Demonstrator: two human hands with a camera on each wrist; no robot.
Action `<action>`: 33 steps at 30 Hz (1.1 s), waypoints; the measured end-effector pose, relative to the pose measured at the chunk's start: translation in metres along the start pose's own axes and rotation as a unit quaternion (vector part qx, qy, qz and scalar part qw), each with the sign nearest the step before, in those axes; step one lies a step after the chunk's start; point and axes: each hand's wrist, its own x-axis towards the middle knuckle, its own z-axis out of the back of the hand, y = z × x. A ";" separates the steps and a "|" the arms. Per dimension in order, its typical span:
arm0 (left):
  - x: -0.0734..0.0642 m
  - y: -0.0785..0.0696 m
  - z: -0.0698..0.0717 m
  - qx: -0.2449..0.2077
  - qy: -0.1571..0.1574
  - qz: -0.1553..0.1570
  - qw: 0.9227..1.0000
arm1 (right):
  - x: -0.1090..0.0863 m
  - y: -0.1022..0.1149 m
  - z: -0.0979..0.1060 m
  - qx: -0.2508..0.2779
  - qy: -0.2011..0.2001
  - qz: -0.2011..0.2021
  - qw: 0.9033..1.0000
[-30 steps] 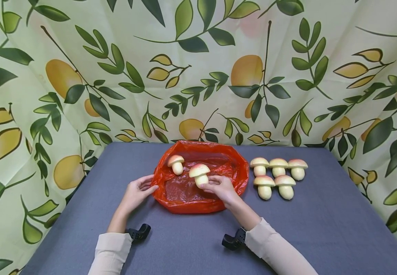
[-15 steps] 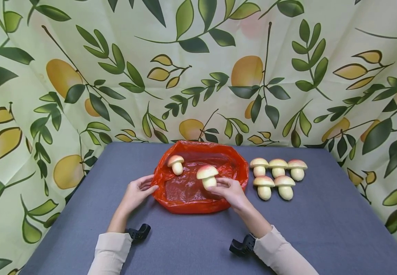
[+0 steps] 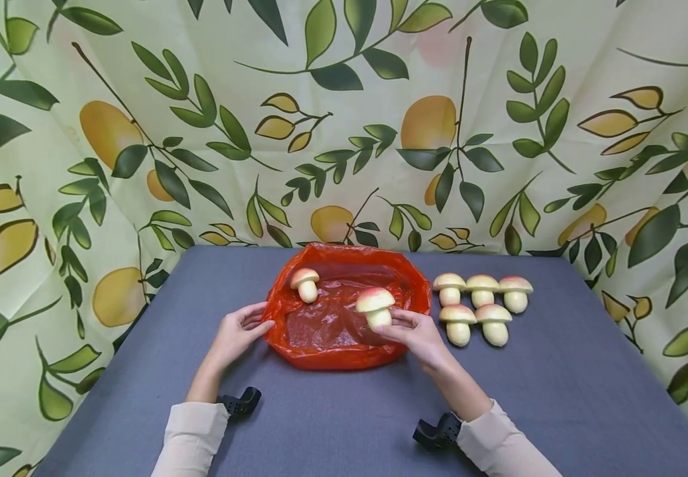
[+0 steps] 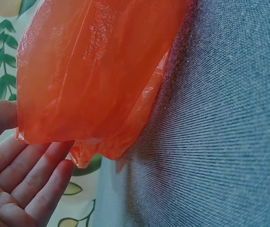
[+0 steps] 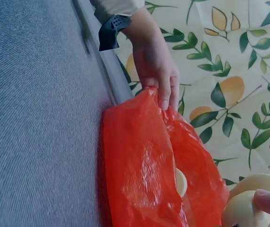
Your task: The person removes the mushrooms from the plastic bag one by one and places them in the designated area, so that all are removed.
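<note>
A red plastic bag (image 3: pixel 332 360) stands with its mouth spread wide on the table. My left hand (image 3: pixel 236 336) pinches its left rim; in the left wrist view the thumb and fingers (image 4: pixel 42 184) lie on either side of the film. Over the right part of the mouth, my right hand (image 3: pixel 421 339) holds a mushroom (image 3: pixel 375 303) by its pale stem, its red-tinged cap up. In the right wrist view, only part of this mushroom (image 5: pixel 246 210) and one fingertip show. A second mushroom (image 3: pixel 306 285) lies inside the bag at the back left.
Right of the bag, several like mushrooms stand close together: three in a back row (image 3: pixel 482 290) and two in front (image 3: pixel 494 324). The grey-blue table (image 3: pixel 332 424) reaches back to a leaf-and-fruit printed cloth (image 3: pixel 355 185). Each wrist wears a black camera mount (image 3: pixel 437 432).
My right hand has moved to the right and a little nearer with the mushroom, from mid-bag toward its right side. The left hand stays at the rim.
</note>
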 end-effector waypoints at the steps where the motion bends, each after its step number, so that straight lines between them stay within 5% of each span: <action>1: 0.000 0.000 0.000 0.001 0.000 -0.001 1.000 | -0.001 0.000 0.002 -0.001 -0.001 0.000 1.000; 33: 0.000 -0.001 0.001 0.006 0.002 0.010 1.000 | -0.025 -0.007 0.061 0.027 0.004 0.016 0.999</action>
